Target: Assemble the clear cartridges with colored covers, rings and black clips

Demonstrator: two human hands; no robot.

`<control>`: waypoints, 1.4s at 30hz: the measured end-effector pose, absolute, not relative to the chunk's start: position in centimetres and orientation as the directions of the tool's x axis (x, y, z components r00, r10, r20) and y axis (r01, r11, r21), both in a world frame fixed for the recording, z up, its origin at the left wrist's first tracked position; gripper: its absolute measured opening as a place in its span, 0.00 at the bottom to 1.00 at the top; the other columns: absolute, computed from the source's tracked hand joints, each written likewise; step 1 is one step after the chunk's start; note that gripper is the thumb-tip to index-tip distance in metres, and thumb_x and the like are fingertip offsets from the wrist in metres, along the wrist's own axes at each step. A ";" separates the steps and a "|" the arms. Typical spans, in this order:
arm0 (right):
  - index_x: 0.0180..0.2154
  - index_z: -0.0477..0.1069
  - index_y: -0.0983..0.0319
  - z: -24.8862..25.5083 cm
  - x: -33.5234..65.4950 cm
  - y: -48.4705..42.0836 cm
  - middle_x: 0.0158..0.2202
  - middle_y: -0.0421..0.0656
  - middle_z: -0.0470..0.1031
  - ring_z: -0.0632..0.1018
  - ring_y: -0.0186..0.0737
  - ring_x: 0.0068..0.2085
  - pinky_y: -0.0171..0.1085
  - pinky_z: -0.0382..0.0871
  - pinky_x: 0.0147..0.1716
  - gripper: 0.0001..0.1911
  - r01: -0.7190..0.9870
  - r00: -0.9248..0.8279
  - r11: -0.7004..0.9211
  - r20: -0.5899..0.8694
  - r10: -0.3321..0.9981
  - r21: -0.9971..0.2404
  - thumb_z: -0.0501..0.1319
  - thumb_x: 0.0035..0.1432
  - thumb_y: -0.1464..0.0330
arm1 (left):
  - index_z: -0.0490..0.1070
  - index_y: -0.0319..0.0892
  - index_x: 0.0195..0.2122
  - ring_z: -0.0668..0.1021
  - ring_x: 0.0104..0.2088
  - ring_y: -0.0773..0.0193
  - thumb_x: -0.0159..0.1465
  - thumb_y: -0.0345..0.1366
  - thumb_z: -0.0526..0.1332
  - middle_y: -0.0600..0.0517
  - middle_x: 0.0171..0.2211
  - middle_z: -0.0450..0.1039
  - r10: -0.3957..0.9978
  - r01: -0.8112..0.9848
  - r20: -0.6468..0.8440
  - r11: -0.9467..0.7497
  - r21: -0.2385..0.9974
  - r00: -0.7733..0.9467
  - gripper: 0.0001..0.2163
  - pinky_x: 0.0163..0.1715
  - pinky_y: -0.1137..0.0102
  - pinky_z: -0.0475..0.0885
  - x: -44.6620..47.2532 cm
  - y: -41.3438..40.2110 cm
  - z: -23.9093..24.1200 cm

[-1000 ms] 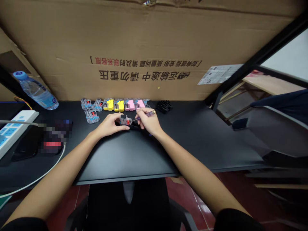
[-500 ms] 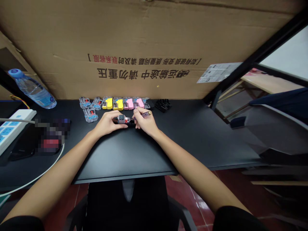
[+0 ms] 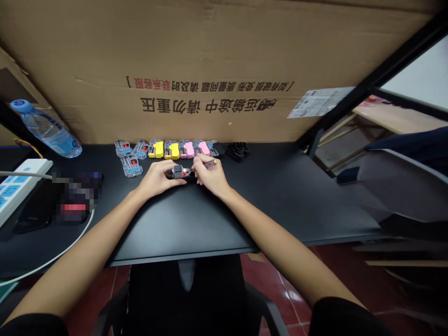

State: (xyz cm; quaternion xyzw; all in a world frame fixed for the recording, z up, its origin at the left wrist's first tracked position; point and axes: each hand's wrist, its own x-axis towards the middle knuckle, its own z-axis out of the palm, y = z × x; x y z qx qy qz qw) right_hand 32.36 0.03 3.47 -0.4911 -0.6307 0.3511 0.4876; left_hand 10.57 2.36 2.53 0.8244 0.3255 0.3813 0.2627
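My left hand (image 3: 156, 179) is closed around a small clear part with a red and black inside (image 3: 179, 171), steadying it on the black table (image 3: 280, 196). My right hand (image 3: 209, 174) pinches a thin purple tool (image 3: 209, 164) whose tip meets that part. Just beyond my hands lies a row of small cartridges (image 3: 168, 150): clear with blue, yellow, and pink ones. One more clear cartridge (image 3: 131, 166) lies in front of the row's left end.
A small black ribbed piece (image 3: 237, 150) sits right of the row. A water bottle (image 3: 45, 129) lies at the back left, beside a white power strip (image 3: 17, 184) and cable. A large cardboard sheet (image 3: 217, 65) walls off the back. The table's edge falls off right.
Both hands and the part have shifted slightly toward the cartridge row; the tool now lies flatter in my right hand. The grips are unchanged.
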 end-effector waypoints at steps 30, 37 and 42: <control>0.24 0.71 0.59 4.6 33.0 0.7 0.15 0.36 0.70 0.67 0.30 0.14 0.29 0.57 0.12 0.16 0.204 -0.122 0.101 0.077 0.990 -0.974 0.60 0.64 0.61 | 0.82 0.42 0.41 0.83 0.40 0.58 0.64 0.42 0.69 0.48 0.41 0.83 0.722 0.340 0.379 -0.636 0.693 0.579 0.10 0.38 0.68 0.83 10.4 2.0 3.6; 0.25 0.68 0.58 4.5 33.1 0.3 0.17 0.36 0.68 0.68 0.32 0.17 0.31 0.63 0.18 0.19 0.258 -0.206 0.211 0.159 0.965 -0.943 0.60 0.66 0.57 | 0.82 0.41 0.39 0.81 0.37 0.60 0.64 0.42 0.69 0.49 0.38 0.83 0.714 0.333 0.389 -0.646 0.687 0.582 0.09 0.36 0.69 0.80 10.3 2.2 3.6; 0.24 0.68 0.58 4.2 33.2 0.2 0.20 0.38 0.71 0.70 0.33 0.23 0.32 0.65 0.24 0.21 0.292 -0.294 0.342 0.256 0.921 -0.893 0.60 0.67 0.55 | 0.81 0.39 0.37 0.80 0.33 0.62 0.64 0.43 0.70 0.50 0.34 0.83 0.737 0.330 0.345 -0.601 0.728 0.581 0.11 0.35 0.70 0.79 10.2 2.4 3.3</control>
